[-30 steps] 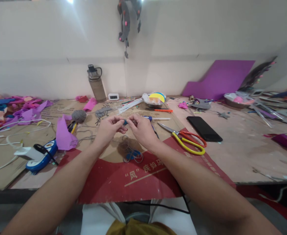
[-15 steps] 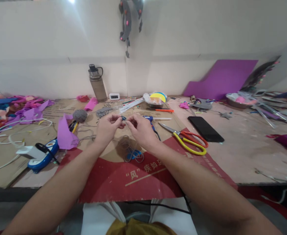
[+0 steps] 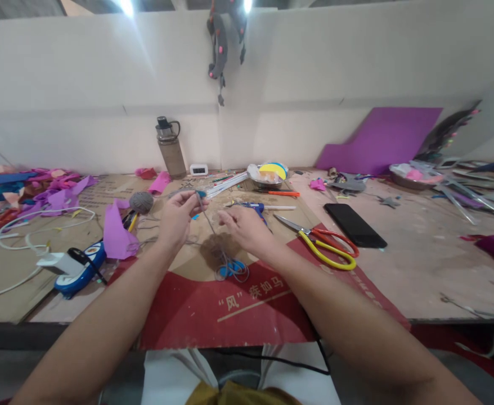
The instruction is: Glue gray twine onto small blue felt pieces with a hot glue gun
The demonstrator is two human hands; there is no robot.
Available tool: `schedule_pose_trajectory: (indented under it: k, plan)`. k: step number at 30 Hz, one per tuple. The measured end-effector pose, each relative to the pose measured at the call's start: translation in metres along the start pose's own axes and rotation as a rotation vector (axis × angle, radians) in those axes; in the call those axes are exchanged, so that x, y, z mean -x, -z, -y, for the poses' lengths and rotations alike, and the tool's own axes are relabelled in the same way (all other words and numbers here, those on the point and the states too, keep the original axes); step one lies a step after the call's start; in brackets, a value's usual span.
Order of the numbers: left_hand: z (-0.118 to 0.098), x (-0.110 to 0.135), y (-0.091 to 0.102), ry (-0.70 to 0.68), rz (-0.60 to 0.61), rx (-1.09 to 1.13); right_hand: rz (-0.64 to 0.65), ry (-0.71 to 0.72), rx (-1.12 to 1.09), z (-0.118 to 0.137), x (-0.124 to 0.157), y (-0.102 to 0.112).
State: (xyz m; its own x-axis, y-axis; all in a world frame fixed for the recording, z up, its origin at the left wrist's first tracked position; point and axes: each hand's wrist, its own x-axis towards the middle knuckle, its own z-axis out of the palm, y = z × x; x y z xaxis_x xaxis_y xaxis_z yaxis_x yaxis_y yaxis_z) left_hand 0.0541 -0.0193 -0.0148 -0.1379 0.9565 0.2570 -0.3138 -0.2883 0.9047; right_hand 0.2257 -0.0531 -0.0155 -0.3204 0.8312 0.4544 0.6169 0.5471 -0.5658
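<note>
My left hand [image 3: 178, 216] is raised over the cardboard and pinches a small blue piece [image 3: 200, 194] between thumb and fingers. A thin grey yarn strand [image 3: 210, 225] runs from that pinch down to a loose tangle of grey yarn and blue scraps [image 3: 230, 269] on the red-printed cardboard [image 3: 238, 306]. My right hand [image 3: 243, 226] hovers just right of the strand, lower than the left, with its fingers drawn together. Whether it holds the strand is unclear.
Yellow-and-red scissors [image 3: 327, 247] and a black phone [image 3: 354, 224] lie right of my hands. A blue glue gun [image 3: 253, 206], grey yarn ball [image 3: 141, 201], bottle [image 3: 171, 147] and metal bowl [image 3: 268, 173] stand behind. Purple felt [image 3: 118, 233], a blue-white device [image 3: 78, 270] and white cables lie left.
My hands have come apart: the left keeps the blue piece and lifts slightly left, the right has dropped away to the right, and the grey strand now stretches down to the tangle.
</note>
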Motion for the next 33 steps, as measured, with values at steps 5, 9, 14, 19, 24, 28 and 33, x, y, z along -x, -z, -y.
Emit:
schedule_pose_trajectory:
  k: [5, 9, 14, 19, 24, 28, 33]
  plan:
    - [-0.012, -0.01, 0.007, -0.019, -0.11, 0.106, -0.212, -0.234, 0.222, -0.027, -0.005, 0.028]
    - [-0.015, -0.015, 0.013, -0.05, -0.146, 0.123, -0.062, -0.443, 0.324, -0.05, 0.001, 0.03]
    - [-0.012, -0.015, 0.013, -0.084, -0.128, 0.074, -0.028, -0.51, 0.213, -0.068, 0.002, 0.013]
    - [-0.009, -0.012, 0.011, -0.102, -0.129, -0.004, -0.06, -0.593, 0.008, -0.07, -0.005, 0.015]
    - [-0.011, -0.011, 0.012, -0.049, -0.136, -0.024, -0.221, -0.415, -0.249, -0.04, -0.007, 0.019]
    - [-0.011, -0.011, 0.011, 0.021, -0.156, 0.0, -0.236, -0.141, -0.468, -0.01, 0.001, 0.017]
    - [-0.01, -0.011, 0.012, 0.052, -0.138, 0.005, -0.165, -0.021, -0.336, 0.001, 0.01, 0.016]
